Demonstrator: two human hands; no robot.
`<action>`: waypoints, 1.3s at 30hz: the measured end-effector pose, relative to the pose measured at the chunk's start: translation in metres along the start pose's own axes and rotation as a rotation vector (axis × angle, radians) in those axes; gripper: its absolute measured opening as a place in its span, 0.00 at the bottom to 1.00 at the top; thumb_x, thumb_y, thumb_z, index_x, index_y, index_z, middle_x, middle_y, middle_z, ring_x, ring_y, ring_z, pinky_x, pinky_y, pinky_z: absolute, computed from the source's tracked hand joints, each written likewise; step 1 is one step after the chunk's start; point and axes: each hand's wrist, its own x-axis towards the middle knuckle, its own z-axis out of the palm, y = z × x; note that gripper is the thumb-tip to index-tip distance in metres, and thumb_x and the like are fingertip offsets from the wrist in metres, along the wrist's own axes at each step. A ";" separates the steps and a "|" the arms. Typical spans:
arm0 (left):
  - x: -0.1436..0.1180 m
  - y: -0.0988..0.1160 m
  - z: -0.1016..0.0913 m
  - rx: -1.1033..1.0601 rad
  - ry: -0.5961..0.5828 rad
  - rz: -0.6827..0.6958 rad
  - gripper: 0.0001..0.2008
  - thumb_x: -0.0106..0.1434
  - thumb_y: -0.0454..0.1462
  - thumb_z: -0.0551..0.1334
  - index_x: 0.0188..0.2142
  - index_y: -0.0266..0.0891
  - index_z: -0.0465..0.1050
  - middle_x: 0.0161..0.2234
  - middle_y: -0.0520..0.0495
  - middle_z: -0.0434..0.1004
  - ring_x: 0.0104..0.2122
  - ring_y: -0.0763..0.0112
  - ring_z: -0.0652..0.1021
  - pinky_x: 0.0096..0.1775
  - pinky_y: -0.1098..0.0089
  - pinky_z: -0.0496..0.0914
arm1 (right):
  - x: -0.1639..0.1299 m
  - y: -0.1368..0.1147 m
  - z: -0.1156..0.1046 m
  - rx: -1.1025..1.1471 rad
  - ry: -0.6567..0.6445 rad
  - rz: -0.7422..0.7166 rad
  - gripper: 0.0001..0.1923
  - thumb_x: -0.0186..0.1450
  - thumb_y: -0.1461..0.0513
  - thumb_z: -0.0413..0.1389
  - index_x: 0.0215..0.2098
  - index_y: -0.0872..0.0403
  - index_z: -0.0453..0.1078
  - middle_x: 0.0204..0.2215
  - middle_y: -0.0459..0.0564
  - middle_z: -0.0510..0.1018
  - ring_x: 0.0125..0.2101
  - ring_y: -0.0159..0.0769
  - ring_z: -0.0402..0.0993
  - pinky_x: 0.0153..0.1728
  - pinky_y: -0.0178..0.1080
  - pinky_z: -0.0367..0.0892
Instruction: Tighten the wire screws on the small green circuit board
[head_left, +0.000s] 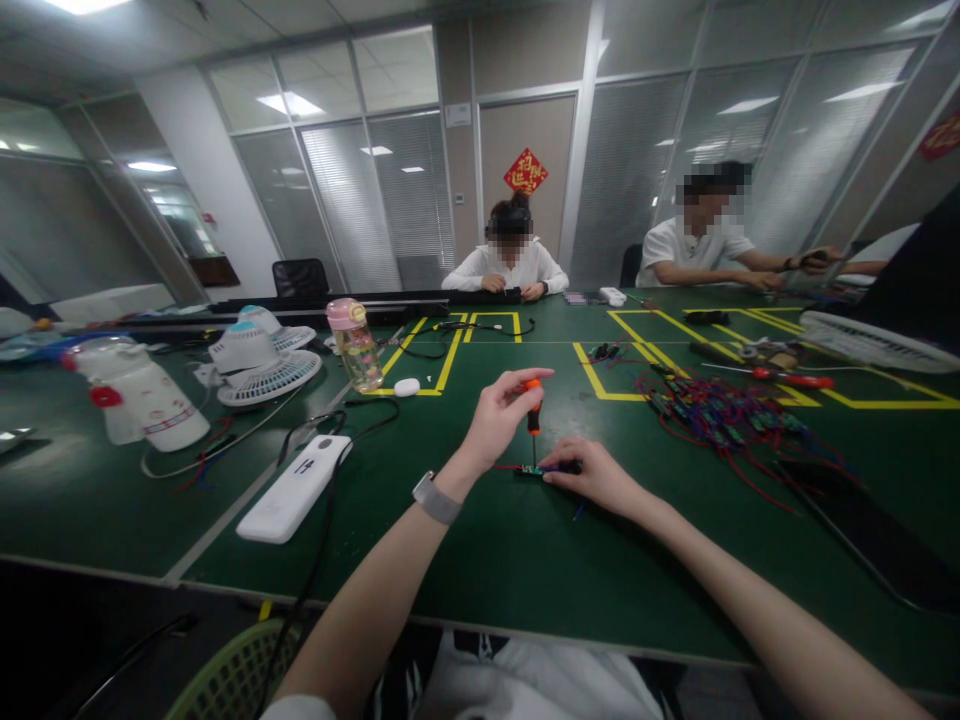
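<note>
My left hand [501, 412] is closed around the orange and black handle of a small screwdriver [534, 410], with the index finger stretched over its top. The screwdriver stands upright, its tip down at a small green circuit board [529, 470] on the table. My right hand [592, 472] pinches the board's right end, fingertips low against the table. A red wire leaves the board's left side, and dark and blue wires show around my right fingers. Exactly where the tip meets the board is too small to make out.
Right of my hands lies a heap of wired boards [724, 410], with a red-handled screwdriver [802, 378] behind it and a black tray [862, 530] nearer me. A white power bank [296, 490], bottle [161, 400], pink-lidded cup [355, 345] and fans [262, 365] stand left. Two people sit opposite.
</note>
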 end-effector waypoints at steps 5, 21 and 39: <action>0.000 0.003 -0.004 -0.232 -0.167 -0.106 0.18 0.64 0.35 0.56 0.52 0.38 0.73 0.47 0.40 0.77 0.43 0.63 0.77 0.46 0.63 0.71 | 0.000 -0.001 0.000 0.013 0.002 0.003 0.08 0.59 0.60 0.60 0.37 0.51 0.80 0.33 0.51 0.80 0.37 0.42 0.72 0.43 0.43 0.65; -0.003 0.001 -0.001 0.176 -0.039 0.117 0.16 0.67 0.36 0.55 0.53 0.41 0.71 0.46 0.43 0.75 0.43 0.68 0.76 0.44 0.68 0.72 | 0.000 0.000 0.000 -0.006 0.008 -0.005 0.08 0.60 0.60 0.60 0.37 0.51 0.80 0.32 0.50 0.79 0.37 0.41 0.72 0.42 0.42 0.65; -0.004 0.003 -0.001 0.059 -0.104 0.108 0.16 0.68 0.34 0.53 0.53 0.40 0.71 0.48 0.41 0.73 0.43 0.66 0.78 0.41 0.67 0.73 | -0.001 -0.001 0.000 -0.010 0.003 0.009 0.08 0.60 0.61 0.60 0.37 0.52 0.80 0.33 0.51 0.79 0.37 0.41 0.72 0.43 0.43 0.64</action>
